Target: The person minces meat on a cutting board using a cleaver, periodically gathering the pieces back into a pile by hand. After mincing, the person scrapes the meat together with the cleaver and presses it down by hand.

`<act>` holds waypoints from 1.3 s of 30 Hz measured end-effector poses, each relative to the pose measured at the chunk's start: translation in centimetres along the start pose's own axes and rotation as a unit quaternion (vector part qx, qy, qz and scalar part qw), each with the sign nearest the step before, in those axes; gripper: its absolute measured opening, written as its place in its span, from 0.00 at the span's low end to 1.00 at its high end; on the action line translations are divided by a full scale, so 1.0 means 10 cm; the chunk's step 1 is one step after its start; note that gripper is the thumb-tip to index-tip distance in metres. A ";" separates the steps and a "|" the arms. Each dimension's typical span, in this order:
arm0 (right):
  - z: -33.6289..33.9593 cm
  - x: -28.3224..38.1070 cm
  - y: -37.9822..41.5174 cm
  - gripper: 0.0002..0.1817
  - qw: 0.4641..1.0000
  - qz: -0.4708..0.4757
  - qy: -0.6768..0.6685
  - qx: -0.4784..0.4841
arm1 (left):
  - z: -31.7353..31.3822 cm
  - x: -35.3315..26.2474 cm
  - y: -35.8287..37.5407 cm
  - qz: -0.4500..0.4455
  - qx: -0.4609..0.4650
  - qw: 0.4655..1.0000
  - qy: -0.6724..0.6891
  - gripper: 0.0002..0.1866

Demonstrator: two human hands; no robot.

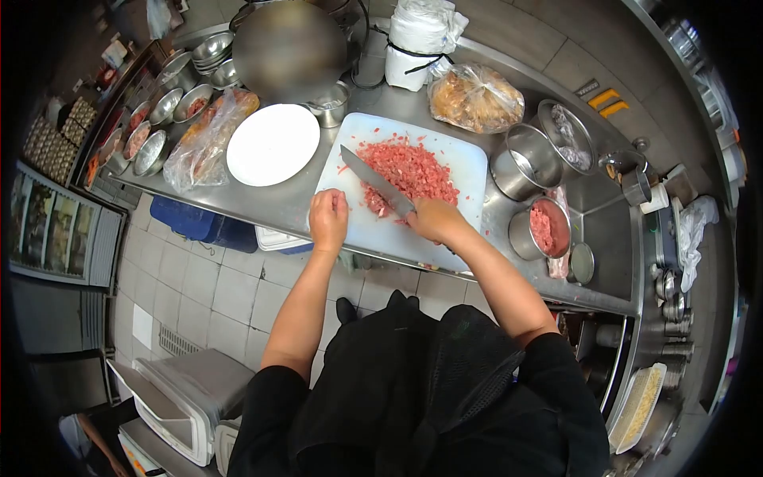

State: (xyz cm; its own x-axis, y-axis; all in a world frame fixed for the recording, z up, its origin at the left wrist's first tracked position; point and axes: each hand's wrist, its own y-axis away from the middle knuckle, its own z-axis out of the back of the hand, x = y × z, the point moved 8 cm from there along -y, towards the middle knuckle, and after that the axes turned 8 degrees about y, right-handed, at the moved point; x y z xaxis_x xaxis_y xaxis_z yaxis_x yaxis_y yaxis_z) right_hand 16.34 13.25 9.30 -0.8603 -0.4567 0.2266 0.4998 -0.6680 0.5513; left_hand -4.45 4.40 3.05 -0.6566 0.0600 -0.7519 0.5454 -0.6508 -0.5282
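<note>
My right hand (435,220) is closed round the handle of a large knife (373,180), whose blade points up and left across a white cutting board (342,151). Chopped pink meat (409,167) is spread over the board, with a small heap below the blade. At the board's left edge rests my left hand (328,216), its fingers curled; whether anything is inside them is hidden. A white oval plate (273,145) lies left of the board. To the right, a metal pot (540,229) holds more chopped meat.
A bag of browned food (475,98) and an empty-looking metal pot (524,162) stand beyond the board. Several metal bowls (167,106) and a plastic bag of meat (208,143) are at the left. A sink (608,230) is at the right.
</note>
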 end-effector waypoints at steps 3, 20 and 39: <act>0.28 0.03 0.07 0.21 0.992 0.031 0.009 -0.123 | -0.02 -0.02 0.00 -0.001 0.008 1.000 0.002 0.04; 0.35 -0.25 -0.07 0.21 0.979 0.000 -0.008 -0.202 | -0.02 -0.06 -0.02 -0.007 0.011 1.000 0.003 0.03; 0.45 -0.31 -0.01 0.21 0.990 -0.016 -0.009 -0.138 | -0.05 -0.07 -0.01 -0.028 0.024 0.999 -0.010 0.03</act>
State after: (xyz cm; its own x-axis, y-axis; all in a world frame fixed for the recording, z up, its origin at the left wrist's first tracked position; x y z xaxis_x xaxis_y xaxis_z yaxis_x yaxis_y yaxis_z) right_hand 18.55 17.42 12.19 -0.8767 -0.4233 0.2286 0.4782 -0.8183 0.3189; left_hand -3.79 4.77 3.44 -0.6957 0.0815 -0.7137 0.4832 -0.6821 -0.5489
